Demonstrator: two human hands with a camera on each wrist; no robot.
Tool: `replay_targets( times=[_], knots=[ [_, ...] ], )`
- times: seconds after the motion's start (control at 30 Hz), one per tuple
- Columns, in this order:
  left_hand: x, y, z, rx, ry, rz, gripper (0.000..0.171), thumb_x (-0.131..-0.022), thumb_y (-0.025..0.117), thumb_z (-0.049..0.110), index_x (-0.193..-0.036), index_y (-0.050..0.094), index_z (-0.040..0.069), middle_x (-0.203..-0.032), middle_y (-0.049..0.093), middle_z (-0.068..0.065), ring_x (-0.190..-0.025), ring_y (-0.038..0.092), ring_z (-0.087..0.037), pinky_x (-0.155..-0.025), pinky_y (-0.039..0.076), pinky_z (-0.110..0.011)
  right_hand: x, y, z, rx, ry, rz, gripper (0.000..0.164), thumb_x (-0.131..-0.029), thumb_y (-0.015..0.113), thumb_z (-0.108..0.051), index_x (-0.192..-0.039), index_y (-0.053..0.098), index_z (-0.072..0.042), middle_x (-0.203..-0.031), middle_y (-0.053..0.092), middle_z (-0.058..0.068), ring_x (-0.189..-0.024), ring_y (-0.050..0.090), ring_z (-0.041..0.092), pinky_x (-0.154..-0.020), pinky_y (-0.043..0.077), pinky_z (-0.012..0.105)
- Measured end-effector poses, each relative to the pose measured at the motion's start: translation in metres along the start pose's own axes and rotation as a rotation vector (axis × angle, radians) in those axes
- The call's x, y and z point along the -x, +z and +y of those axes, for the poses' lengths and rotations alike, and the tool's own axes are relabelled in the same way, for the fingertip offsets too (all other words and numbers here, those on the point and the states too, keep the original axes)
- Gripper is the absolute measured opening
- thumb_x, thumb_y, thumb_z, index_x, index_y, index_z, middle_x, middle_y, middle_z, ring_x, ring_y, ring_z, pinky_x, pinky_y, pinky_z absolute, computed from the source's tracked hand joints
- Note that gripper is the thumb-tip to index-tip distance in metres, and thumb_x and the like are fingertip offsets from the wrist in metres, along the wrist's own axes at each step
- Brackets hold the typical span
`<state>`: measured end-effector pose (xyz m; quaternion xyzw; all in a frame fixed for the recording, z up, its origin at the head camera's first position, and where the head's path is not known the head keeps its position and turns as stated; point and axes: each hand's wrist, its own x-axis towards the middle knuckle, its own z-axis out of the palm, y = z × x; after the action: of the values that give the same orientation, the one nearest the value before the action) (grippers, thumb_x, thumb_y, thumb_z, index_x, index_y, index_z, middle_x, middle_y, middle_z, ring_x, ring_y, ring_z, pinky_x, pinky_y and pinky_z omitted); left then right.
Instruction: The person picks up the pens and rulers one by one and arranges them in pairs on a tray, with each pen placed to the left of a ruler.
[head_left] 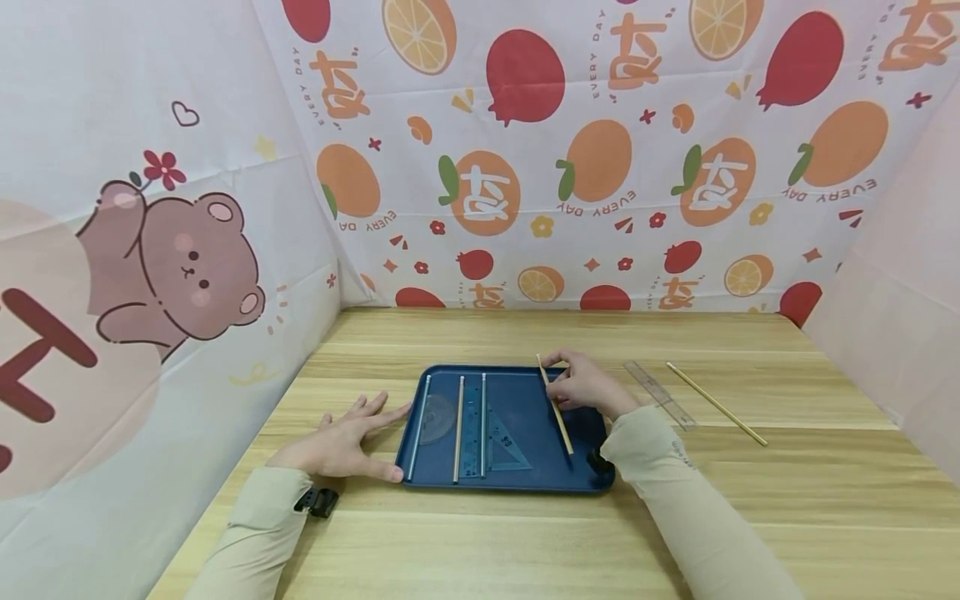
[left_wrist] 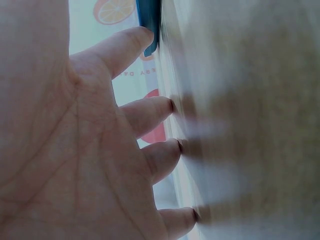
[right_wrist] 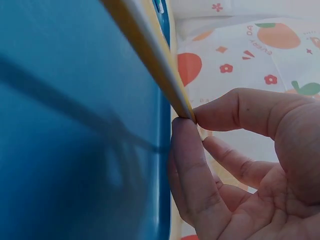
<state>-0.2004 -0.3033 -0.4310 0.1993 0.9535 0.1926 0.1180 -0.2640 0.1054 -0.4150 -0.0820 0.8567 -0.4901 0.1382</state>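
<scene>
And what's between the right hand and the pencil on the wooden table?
In the head view, a transparent ruler lies between the right hand and that pencil.

In the head view, the sleeved left forearm (head_left: 251, 533) enters from seven o'clock and the right forearm (head_left: 693, 504) from five, both reaching inward. The left hand (head_left: 337, 446) lies spread, its fingers apart and pointing toward one to two o'clock, the thumb (head_left: 382, 469) stretched toward four; the left wrist view shows its palm (left_wrist: 75, 150). The right hand (head_left: 591, 387) reaches toward ten o'clock, digits bent into a pinch; in its wrist view it enters from four o'clock, fingertips meeting near the centre
</scene>
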Motion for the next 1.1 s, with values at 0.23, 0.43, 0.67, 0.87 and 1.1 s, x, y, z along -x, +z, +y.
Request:
replay_targets(
  times=[0.23,0.43,0.67,0.87,1.1],
  knots=[
    [-0.001,0.001,-0.001,-0.006,0.014,0.004,0.107,-0.080,0.086,0.066,-0.168,0.040,0.027,-0.176,0.018,-0.031,-0.160,0.010,-0.063,-0.109,0.005,-0.096,-0.002,0.014,-0.003,-0.017,-0.002,-0.012,0.054,-0.095,0.067,0.000,-0.148,0.055,0.000,-0.087,0.065,0.010,-0.074,0.065,0.017,-0.077,0.067,0.037],
    [-0.002,0.001,-0.002,-0.011,0.016,0.007,0.107,-0.080,0.086,0.067,-0.168,0.040,0.027,-0.176,0.018,-0.031,-0.160,0.011,-0.063,-0.109,0.006,-0.096,-0.003,0.024,-0.005,0.017,-0.001,-0.014,0.054,-0.096,0.068,-0.002,-0.150,0.058,-0.003,-0.088,0.070,0.011,-0.072,0.069,0.017,-0.077,0.067,0.037],
    [-0.003,0.001,-0.002,-0.016,0.018,0.006,0.107,-0.080,0.086,0.067,-0.168,0.040,0.026,-0.176,0.018,-0.031,-0.160,0.011,-0.063,-0.108,0.006,-0.097,-0.005,0.035,-0.008,0.057,0.038,-0.020,0.053,-0.095,0.070,-0.003,-0.148,0.061,-0.005,-0.088,0.068,0.009,-0.075,0.067,0.016,-0.076,0.067,0.033],
    [-0.002,0.001,-0.001,-0.009,0.009,0.000,0.106,-0.080,0.086,0.067,-0.168,0.040,0.028,-0.177,0.018,-0.030,-0.161,0.010,-0.063,-0.109,0.006,-0.096,-0.004,0.043,-0.012,0.081,0.071,-0.020,0.050,-0.097,0.071,-0.003,-0.146,0.062,-0.005,-0.085,0.068,0.009,-0.073,0.068,0.015,-0.074,0.067,0.031],
    [-0.001,0.001,-0.001,-0.002,-0.002,0.001,0.106,-0.079,0.087,0.067,-0.167,0.041,0.031,-0.177,0.017,-0.028,-0.161,0.009,-0.062,-0.109,0.004,-0.095,-0.006,0.050,-0.015,0.101,0.088,-0.022,0.054,-0.097,0.072,-0.001,-0.149,0.058,-0.003,-0.086,0.073,0.012,-0.070,0.073,0.016,-0.069,0.066,0.030]
  ],
)
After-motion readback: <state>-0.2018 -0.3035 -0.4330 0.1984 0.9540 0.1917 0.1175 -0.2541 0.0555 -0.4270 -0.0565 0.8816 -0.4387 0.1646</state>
